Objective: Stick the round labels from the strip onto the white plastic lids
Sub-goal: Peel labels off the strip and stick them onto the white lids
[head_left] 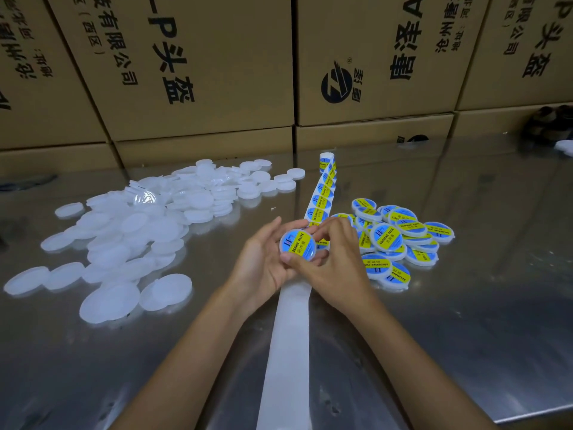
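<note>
The lid [297, 245] with a blue-and-yellow round label on its face sits at the middle of the view, held just above the metal table [449, 321] between both hands. The left hand [263, 265] cradles it from nine o'clock, fingers curled under the rim; the right hand [333, 259] closes on it from three o'clock, thumb at the lower edge and fingertips at the upper edge, apparently pressing the label flat. So the step in hand looks like the smoothing down of a freshly stuck label. The next move likely calls for dropping this lid onto the labelled pile [400, 240] at three o'clock, taking a bare lid from the white heap [148, 231] at nine to ten o'clock, and peeling the next label from the strip [322, 193] running away toward twelve o'clock. The strip's spent backing [290, 342] trails down to six o'clock, between the forearms. Open table lies at four to five o'clock and at seven o'clock; the table's near edge shows at lower right. Cardboard boxes [201, 66] wall off the far side, so reaching room ends just past the strip's curled end.
</note>
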Demonstrator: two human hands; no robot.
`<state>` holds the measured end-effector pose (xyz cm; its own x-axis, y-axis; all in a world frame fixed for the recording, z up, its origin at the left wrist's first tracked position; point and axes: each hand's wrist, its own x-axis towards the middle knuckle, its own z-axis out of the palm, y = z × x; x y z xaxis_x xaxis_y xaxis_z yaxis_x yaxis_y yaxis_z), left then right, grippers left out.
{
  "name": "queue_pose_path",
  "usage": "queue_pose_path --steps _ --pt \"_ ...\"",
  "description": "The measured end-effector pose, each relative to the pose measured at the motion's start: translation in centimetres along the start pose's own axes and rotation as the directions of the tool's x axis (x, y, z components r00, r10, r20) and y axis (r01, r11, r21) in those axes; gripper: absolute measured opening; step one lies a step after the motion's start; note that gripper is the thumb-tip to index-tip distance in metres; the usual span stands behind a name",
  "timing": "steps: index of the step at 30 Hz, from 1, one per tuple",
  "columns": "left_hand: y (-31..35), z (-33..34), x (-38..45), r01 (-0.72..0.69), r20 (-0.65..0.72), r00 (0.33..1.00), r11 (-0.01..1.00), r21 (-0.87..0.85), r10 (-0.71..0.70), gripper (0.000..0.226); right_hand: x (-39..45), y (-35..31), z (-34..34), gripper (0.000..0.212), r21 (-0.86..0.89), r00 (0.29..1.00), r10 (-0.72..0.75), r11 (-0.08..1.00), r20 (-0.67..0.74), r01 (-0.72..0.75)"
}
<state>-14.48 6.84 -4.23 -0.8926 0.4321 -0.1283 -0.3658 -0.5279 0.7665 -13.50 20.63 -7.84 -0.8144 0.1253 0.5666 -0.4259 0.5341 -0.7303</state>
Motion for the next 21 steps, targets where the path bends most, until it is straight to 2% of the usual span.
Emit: queue_pose_path --steps 2,5,13,18,21 --pt "0.0 -0.1 0.1 0.000 -0.016 1.000 1.000 0.022 0.001 0.050 0.1 0.1 0.1 0.045 0.036 1.000 -0.002 0.999 0.005 0.002" --pt "0.1 -0.3 0.2 0.000 -0.045 0.999 0.997 0.080 0.004 0.048 0.1 0.3 0.1 0.032 0.107 1.000 0.001 0.994 0.002 -0.002" --pt "-0.1 -0.5 0.1 -0.010 -0.072 0.997 0.980 0.200 0.025 0.033 0.4 0.4 -0.4 0.015 0.067 0.998 -0.057 0.996 -0.016 0.057" --pt "-0.3 -0.9 0.2 -0.072 -0.017 0.997 0.968 0.241 0.078 0.049 0.5 0.4 -0.3 0.011 0.065 0.998 -0.048 0.997 -0.035 0.050" --pt "-0.4 -1.2 0.2 -0.135 0.001 0.990 0.946 0.294 0.141 0.047 0.4 0.3 -0.3 0.012 0.088 0.999 -0.037 0.995 -0.008 0.037"
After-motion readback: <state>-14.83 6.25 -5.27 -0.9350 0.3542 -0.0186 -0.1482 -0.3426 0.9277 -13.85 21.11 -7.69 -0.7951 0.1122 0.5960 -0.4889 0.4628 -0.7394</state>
